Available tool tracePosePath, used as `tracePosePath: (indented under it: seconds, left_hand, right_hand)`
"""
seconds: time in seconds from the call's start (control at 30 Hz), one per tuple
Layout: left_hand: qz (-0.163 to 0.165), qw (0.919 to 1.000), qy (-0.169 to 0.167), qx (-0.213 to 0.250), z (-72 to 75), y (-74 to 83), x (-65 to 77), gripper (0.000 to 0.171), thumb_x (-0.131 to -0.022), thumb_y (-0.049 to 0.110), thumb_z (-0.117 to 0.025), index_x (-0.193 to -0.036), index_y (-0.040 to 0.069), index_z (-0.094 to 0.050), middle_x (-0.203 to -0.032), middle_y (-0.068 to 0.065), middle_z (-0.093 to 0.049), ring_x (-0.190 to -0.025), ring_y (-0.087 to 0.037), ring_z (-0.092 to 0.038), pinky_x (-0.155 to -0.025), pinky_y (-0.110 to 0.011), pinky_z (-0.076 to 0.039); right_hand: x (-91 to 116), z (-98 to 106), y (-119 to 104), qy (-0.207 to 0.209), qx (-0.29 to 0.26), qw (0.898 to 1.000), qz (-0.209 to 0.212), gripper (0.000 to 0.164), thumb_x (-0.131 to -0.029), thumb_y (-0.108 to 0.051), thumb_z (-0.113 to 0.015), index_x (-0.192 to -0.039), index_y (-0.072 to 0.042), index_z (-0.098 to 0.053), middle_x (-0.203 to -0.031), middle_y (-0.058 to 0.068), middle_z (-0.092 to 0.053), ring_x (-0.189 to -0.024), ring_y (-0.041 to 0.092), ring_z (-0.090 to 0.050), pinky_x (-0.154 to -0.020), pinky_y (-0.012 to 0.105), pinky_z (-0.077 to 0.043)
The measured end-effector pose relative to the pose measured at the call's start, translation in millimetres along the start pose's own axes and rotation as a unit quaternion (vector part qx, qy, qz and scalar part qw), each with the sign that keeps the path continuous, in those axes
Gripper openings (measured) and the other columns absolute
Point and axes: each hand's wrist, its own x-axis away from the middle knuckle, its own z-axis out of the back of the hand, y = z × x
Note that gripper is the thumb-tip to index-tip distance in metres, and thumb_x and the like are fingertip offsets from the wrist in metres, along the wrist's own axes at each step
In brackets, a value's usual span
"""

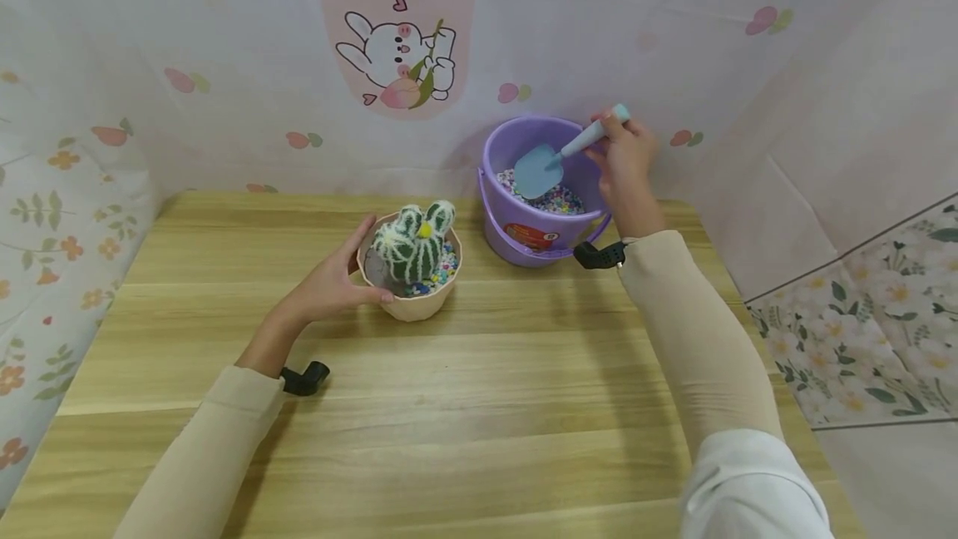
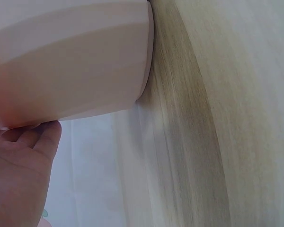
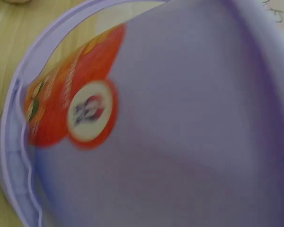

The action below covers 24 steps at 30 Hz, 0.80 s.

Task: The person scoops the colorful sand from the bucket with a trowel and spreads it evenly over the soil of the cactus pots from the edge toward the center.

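A cream faceted flower pot (image 1: 419, 308) stands on the table, holding a crocheted cactus (image 1: 425, 256) with a yellow flower and colourful beads (image 1: 447, 266) on one side. My left hand (image 1: 333, 277) grips the pot from the left, thumb at its near rim; in the left wrist view its fingers (image 2: 48, 139) touch the pot's wall. With my right hand (image 1: 627, 163) I hold a light-blue toy shovel (image 1: 539, 173) by its handle. The shovel's blade is inside a purple bucket (image 1: 516, 227), over small multicoloured beads (image 1: 561, 201). Only the bucket's outside shows in the right wrist view.
The wooden table (image 1: 449, 422) extends in front of both containers. Behind them hangs a white printed curtain (image 1: 247, 48), close to the bucket's back. The bucket's purple handle (image 1: 490, 215) hangs down around its front, near a red label (image 1: 531, 237).
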Motion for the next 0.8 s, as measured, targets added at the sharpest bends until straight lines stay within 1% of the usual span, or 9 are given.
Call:
tracePosePath:
  seconds: [0.1,0.17,0.23,0.33,0.47,0.6,0.73,0.8]
  left_hand:
    - [0.001,1.0,-0.002,0.001,-0.3,-1.0,-1.1,0.118,-0.077,0.02,-0.084,-0.158,0.021,0.002,-0.164,-0.003,-0.003,-0.145,-0.032,-0.023,-0.115,-0.051,-0.026]
    - [0.002,1.0,-0.004,0.004,-0.8,-1.3,-1.3,0.118,-0.077,0.02,-0.084,-0.158,0.022,0.002,-0.164,-0.002,-0.002,-0.146,-0.032,-0.021,-0.115,-0.051,-0.026]
    - [0.002,1.0,-0.004,0.006,-0.9,-1.7,-1.0,0.118,-0.077,0.019,-0.084,-0.157,0.023,0.002,-0.164,-0.002,-0.001,-0.146,-0.033,-0.021,-0.115,-0.052,-0.026]
    - [0.003,1.0,-0.003,0.006,-0.8,-2.3,-0.6,0.117,-0.078,0.019,-0.084,-0.157,0.025,0.002,-0.164,-0.003,-0.001,-0.146,-0.034,-0.021,-0.114,-0.053,-0.026]
    - [0.004,1.0,-0.004,0.005,-0.1,-2.3,-1.2,0.117,-0.078,0.02,-0.084,-0.157,0.026,0.002,-0.164,-0.002,-0.001,-0.146,-0.034,-0.02,-0.114,-0.053,-0.026]
    - [0.003,1.0,-0.004,0.007,0.1,-1.7,-1.2,0.118,-0.078,0.02,-0.084,-0.158,0.025,0.003,-0.164,-0.003,-0.001,-0.146,-0.034,-0.02,-0.114,-0.053,-0.026]
    - [0.003,1.0,-0.003,0.005,0.3,-2.3,-1.0,0.119,-0.077,0.02,-0.085,-0.158,0.024,0.003,-0.164,-0.004,-0.002,-0.145,-0.034,-0.022,-0.114,-0.052,-0.027]
    - [0.002,1.0,-0.004,0.003,0.3,-2.7,-1.3,0.119,-0.077,0.02,-0.085,-0.158,0.023,0.003,-0.164,-0.005,-0.002,-0.145,-0.035,-0.022,-0.114,-0.052,-0.027]
  right_hand:
    - [-1,3,1,-0.042,-0.004,0.999,0.012,0.022,-0.091,-0.011,-0.068,-0.105,0.005,-0.066,-0.089,0.012,-0.07,-0.083,0.023,-0.07,-0.06,0.03,-0.056]
    - [-1,6,3,-0.074,-0.003,0.997,0.024,0.017,-0.091,-0.01,-0.068,-0.1,0.004,-0.066,-0.089,0.013,-0.07,-0.084,0.025,-0.071,-0.065,0.032,-0.058]
    - [-1,8,4,-0.104,0.0,0.994,0.028,0.014,-0.091,-0.01,-0.067,-0.096,0.004,-0.066,-0.089,0.014,-0.07,-0.086,0.026,-0.07,-0.068,0.033,-0.058]
    - [-1,11,6,-0.138,0.014,0.99,0.033,0.017,-0.091,-0.01,-0.067,-0.097,0.006,-0.065,-0.088,0.014,-0.07,-0.088,0.027,-0.07,-0.07,0.034,-0.058]
    - [-2,11,8,-0.158,0.014,0.987,0.038,0.022,-0.09,-0.009,-0.067,-0.102,0.009,-0.063,-0.088,0.014,-0.071,-0.087,0.027,-0.07,-0.071,0.035,-0.059]
    - [-1,12,8,-0.178,0.014,0.983,0.047,0.023,-0.089,-0.009,-0.069,-0.102,0.009,-0.063,-0.09,0.016,-0.071,-0.088,0.027,-0.071,-0.072,0.037,-0.059]
    - [0,14,8,-0.194,0.037,0.979,0.048,0.023,-0.089,-0.009,-0.069,-0.102,0.009,-0.065,-0.091,0.016,-0.071,-0.088,0.027,-0.071,-0.075,0.036,-0.059]
    - [0,14,9,-0.201,0.053,0.977,0.047,0.026,-0.09,-0.01,-0.069,-0.105,0.01,-0.063,-0.092,0.015,-0.071,-0.088,0.027,-0.07,-0.074,0.036,-0.059]
